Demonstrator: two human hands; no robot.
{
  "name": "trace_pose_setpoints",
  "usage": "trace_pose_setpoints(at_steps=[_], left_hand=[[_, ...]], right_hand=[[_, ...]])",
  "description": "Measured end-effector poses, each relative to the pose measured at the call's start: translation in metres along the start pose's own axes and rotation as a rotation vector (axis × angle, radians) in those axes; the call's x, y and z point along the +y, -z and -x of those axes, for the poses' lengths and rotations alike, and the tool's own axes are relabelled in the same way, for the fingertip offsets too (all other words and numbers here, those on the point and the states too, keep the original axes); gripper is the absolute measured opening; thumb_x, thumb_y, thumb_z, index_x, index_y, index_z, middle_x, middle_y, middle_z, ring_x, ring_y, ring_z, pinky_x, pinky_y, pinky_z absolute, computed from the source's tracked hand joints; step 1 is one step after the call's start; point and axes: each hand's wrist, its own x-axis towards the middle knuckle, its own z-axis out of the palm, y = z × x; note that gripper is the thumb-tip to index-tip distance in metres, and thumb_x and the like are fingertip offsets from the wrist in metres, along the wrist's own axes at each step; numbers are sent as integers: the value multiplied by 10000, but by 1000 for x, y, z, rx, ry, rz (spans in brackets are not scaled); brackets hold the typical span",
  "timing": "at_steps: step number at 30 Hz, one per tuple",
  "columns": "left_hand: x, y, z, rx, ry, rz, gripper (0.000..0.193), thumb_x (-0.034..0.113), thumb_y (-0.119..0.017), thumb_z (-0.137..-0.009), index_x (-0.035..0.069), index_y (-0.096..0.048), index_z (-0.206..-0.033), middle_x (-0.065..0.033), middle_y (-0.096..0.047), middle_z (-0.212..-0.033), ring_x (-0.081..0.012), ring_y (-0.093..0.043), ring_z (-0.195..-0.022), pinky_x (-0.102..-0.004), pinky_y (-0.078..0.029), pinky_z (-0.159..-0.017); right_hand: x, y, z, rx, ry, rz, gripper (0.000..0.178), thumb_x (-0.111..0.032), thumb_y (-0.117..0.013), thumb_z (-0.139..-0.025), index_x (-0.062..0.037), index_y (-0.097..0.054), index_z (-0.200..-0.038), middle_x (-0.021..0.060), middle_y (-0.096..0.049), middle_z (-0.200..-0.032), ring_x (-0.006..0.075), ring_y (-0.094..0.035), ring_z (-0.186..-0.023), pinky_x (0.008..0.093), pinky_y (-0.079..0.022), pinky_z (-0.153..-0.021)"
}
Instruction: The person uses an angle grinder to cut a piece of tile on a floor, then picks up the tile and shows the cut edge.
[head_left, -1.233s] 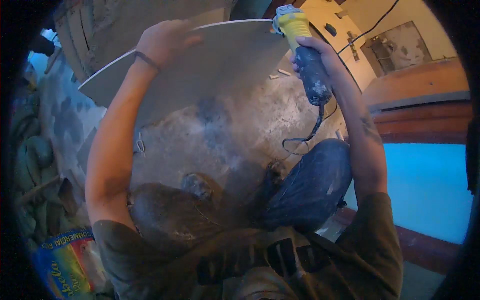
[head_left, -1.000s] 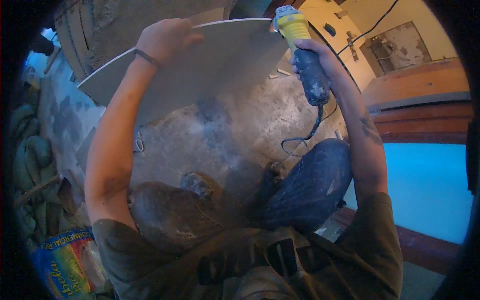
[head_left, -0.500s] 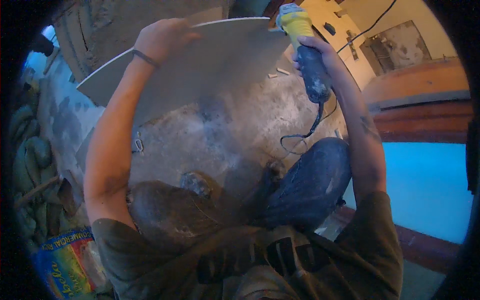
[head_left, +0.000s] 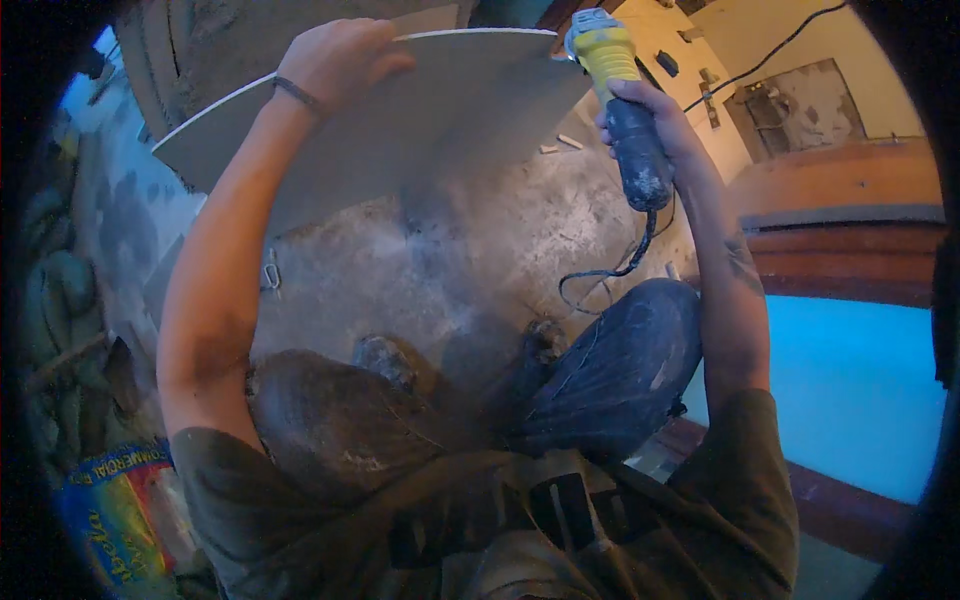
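Observation:
A large flat grey panel (head_left: 340,150), perhaps a tile, stands tilted ahead of me with a thin white top edge. My left hand (head_left: 345,62) is closed over that edge, left of its middle, with the fingers on the near face. In my right hand (head_left: 645,115) is an angle grinder (head_left: 618,85) with a yellow front and a dark, dusty body, held from the side. The grinder's head is at the panel's far right corner; its disc is mostly hidden. From its lower end hangs a black cord (head_left: 635,255).
Dusty concrete floor (head_left: 460,270) lies between the panel and my bent knees. Small pale offcuts (head_left: 568,142) sit near the panel's right side. A colourful printed sack (head_left: 120,520) and dark crumpled bags (head_left: 65,300) are at left. A bright blue surface (head_left: 860,380) is at right.
The grinder and my right hand appear slightly farther right and lower. My left hand appears slightly farther right and higher, still on the panel's edge. The whole view has shifted a little.

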Motion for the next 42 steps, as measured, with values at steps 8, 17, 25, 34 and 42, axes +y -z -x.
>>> trace_pose_setpoints(at_steps=[8, 17, 25, 34, 42], left_hand=[[1, 6, 2, -25, 39, -38, 395, 505, -666, -892, 110, -673, -912, -117, -713, -892, -345, -693, -871, -472, -551, -734], [-17, -15, -7, -31, 10, -24, 480, 580, -620, -910, 103, -674, -916, -148, -671, -857, -383, -665, -852, -493, -520, -709], [-20, -24, -18, -187, 197, -26, 493, 556, -666, -903, 72, -620, -822, -192, -631, -800, -411, -620, -762, -489, -459, -649], [-1, 27, -52, -697, 158, 167, 360, 405, -716, -906, 47, -696, -934, -203, -650, -826, -413, -632, -783, -460, -485, -688], [-7, 21, -39, -691, 25, 162, 351, 385, -676, -942, 43, -654, -865, -206, -601, -776, -435, -588, -725, -505, -457, -648]], right_hand=[[-3, -10, 3, -20, 24, -27, 462, -382, -709, -891, -28, -541, -1137, 107, -672, -824, 167, -666, -644, 303, -570, -561], [-4, -3, 5, -20, 78, -2, 458, -406, -708, -889, -30, -558, -1103, 91, -675, -831, 157, -671, -669, 305, -570, -603], [-10, 37, 38, 75, 377, -56, 414, -400, -727, -858, -47, -599, -1034, 63, -653, -834, 139, -652, -682, 298, -553, -613], [3, 47, 11, 154, 448, -13, 464, -368, -816, -775, -54, -622, -1055, 35, -647, -852, 135, -627, -689, 305, -522, -621], [-6, 50, -6, 277, 452, 60, 639, -425, -859, -692, -24, -641, -1139, 73, -696, -902, 181, -678, -782, 343, -545, -715]])
